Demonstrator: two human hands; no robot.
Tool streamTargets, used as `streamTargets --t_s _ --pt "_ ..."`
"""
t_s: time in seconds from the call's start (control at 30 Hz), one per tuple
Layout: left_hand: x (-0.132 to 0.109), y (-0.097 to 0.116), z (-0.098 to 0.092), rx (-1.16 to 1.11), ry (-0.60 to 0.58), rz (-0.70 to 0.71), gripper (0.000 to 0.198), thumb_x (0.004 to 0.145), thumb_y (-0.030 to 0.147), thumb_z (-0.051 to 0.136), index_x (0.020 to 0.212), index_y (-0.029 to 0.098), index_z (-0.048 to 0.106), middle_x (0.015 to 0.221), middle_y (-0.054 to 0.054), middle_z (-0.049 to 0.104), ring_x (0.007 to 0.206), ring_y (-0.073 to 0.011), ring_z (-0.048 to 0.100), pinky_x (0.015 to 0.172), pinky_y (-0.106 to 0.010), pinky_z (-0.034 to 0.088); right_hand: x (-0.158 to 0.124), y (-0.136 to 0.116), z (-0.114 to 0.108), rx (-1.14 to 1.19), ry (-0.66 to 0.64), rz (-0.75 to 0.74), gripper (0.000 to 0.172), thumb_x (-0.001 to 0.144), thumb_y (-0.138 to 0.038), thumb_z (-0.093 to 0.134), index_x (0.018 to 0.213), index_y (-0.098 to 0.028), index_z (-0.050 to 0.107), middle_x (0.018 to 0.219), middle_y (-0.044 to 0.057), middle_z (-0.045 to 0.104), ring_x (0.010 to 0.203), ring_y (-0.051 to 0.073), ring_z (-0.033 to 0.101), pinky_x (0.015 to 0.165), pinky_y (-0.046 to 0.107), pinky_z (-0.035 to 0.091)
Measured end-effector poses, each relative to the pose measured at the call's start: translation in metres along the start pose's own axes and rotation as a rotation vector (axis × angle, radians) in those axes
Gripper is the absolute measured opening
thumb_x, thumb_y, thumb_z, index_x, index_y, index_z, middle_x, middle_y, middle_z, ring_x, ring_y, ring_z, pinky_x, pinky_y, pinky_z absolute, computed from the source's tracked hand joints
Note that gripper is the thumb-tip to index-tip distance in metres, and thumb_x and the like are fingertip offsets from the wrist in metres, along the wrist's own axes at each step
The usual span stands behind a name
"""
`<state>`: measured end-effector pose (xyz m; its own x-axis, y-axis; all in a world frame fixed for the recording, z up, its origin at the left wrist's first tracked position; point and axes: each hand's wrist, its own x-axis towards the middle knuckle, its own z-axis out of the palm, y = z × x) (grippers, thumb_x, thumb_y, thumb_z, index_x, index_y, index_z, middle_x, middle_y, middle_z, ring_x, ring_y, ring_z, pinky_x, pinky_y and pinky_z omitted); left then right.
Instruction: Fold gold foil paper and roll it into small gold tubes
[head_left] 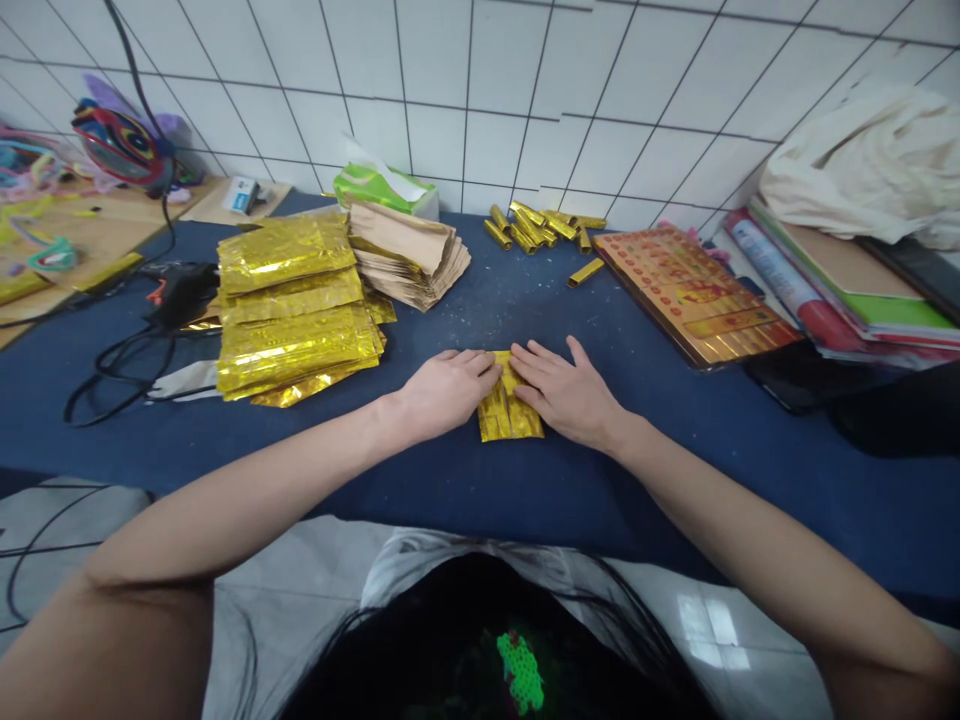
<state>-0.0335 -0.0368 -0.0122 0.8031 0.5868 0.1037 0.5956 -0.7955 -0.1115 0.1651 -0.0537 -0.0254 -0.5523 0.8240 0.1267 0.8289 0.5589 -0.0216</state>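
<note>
On the dark blue tabletop, a sheet of gold foil paper (511, 418) lies in front of me, with a seam down its middle where its sides look folded inward. My left hand (454, 388) presses on its left part, fingers stretched flat. From the other side my right hand (564, 388) rests on the right part, fingers extended and thumb apart. The fingertips cover some of the paper's upper half. Beyond the hands lies a loose pile of gold foil rolls (529, 232), and a single gold roll (585, 272) sits apart from it.
Stacked gold foil sheets (296, 335) and brown paper sheets (409, 250) lie left, near a green tissue pack (382, 188). Black cables (112, 365) trail at far left. On the right are an orange-gold printed board (697, 290), books (862, 270) and a white cloth bag (870, 165).
</note>
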Motion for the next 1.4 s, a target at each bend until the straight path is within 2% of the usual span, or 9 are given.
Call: streamTargets --t_s 0.13,0.27,0.6,0.67,0.8,0.97,1.13,1.27,1.4 --pt "-0.003 0.0 -0.002 -0.036 -0.026 -0.019 0.035 0.09 0.029 0.04 0.121 0.014 0.047 0.125 -0.01 0.052 0.113 -0.0208 0.05 0.091 -0.032 0.041 -0.005 0.003 -0.003 -0.017 -0.067 0.0 0.053 0.09 -0.047 0.027 0.135 -0.019 0.036 0.142 0.008 0.035 0.13 0.03 0.03 0.101 0.062 0.015" --pt "-0.004 0.0 -0.006 -0.084 -0.07 -0.022 0.052 0.085 0.049 0.044 0.125 0.015 0.044 0.132 -0.011 0.046 0.119 -0.0234 0.045 0.097 -0.034 0.035 -0.007 0.002 -0.004 -0.011 -0.108 -0.002 0.071 0.083 -0.063 0.026 0.138 -0.018 0.03 0.145 0.01 0.029 0.132 0.033 0.025 0.102 0.063 0.013" --pt "-0.01 -0.006 -0.011 -0.158 -0.228 0.04 0.059 0.083 0.055 0.041 0.136 0.033 0.03 0.146 -0.014 0.023 0.132 -0.0306 0.026 0.102 -0.048 0.025 -0.007 0.004 -0.005 0.094 -0.181 0.011 0.091 0.071 -0.073 0.038 0.141 -0.018 0.022 0.147 0.011 0.021 0.134 0.035 0.016 0.102 0.064 0.009" --pt "-0.01 -0.007 -0.013 -0.187 -0.258 0.025 0.059 0.083 0.054 0.043 0.136 0.034 0.029 0.147 -0.013 0.021 0.133 -0.0302 0.023 0.102 -0.049 0.023 -0.008 0.01 -0.01 0.175 -0.199 0.009 0.084 0.074 -0.068 0.042 0.141 -0.02 0.023 0.147 0.009 0.022 0.135 0.033 0.017 0.103 0.062 0.013" --pt "-0.01 -0.013 -0.018 -0.234 -0.324 0.012 0.06 0.083 0.053 0.045 0.137 0.035 0.026 0.149 -0.012 0.016 0.135 -0.0287 0.018 0.104 -0.048 0.021 -0.012 0.018 -0.021 0.337 -0.123 -0.049 0.054 0.085 -0.041 0.045 0.135 -0.028 0.033 0.143 0.004 0.034 0.135 0.024 0.021 0.105 0.055 0.02" --pt "-0.013 -0.022 -0.015 -0.319 -0.34 0.027 0.068 0.08 0.057 0.045 0.139 0.034 0.021 0.15 -0.01 0.009 0.137 -0.0277 0.01 0.106 -0.048 0.013 -0.017 0.009 -0.024 0.238 -0.063 -0.205 0.045 0.078 -0.013 0.049 0.122 -0.022 0.049 0.139 0.008 0.041 0.133 0.023 0.026 0.105 0.052 0.022" --pt "-0.016 -0.027 -0.01 -0.396 -0.328 0.077 0.09 0.066 0.067 0.054 0.14 0.033 0.017 0.15 -0.01 0.002 0.137 -0.0305 0.004 0.107 -0.051 0.008 -0.017 0.001 -0.022 0.145 0.014 -0.263 0.031 0.08 -0.017 0.049 0.11 -0.02 0.058 0.132 0.011 0.047 0.125 0.024 0.038 0.102 0.051 0.028" --pt "-0.016 -0.027 -0.011 -0.394 -0.321 0.081 0.093 0.064 0.067 0.056 0.14 0.032 0.015 0.15 -0.011 0.003 0.137 -0.0304 0.004 0.107 -0.051 0.008 -0.016 0.0 -0.018 0.176 0.084 -0.325 0.025 0.08 -0.016 0.047 0.1 -0.02 0.062 0.121 0.011 0.053 0.114 0.025 0.046 0.097 0.051 0.034" --pt "-0.016 -0.026 -0.011 -0.385 -0.324 0.073 0.092 0.065 0.064 0.058 0.14 0.033 0.016 0.15 -0.011 0.003 0.137 -0.03 0.004 0.107 -0.051 0.008 -0.014 -0.003 -0.009 0.253 0.188 -0.302 0.021 0.082 -0.018 0.047 0.091 -0.019 0.066 0.097 0.01 0.06 0.094 0.021 0.052 0.084 0.042 0.044"
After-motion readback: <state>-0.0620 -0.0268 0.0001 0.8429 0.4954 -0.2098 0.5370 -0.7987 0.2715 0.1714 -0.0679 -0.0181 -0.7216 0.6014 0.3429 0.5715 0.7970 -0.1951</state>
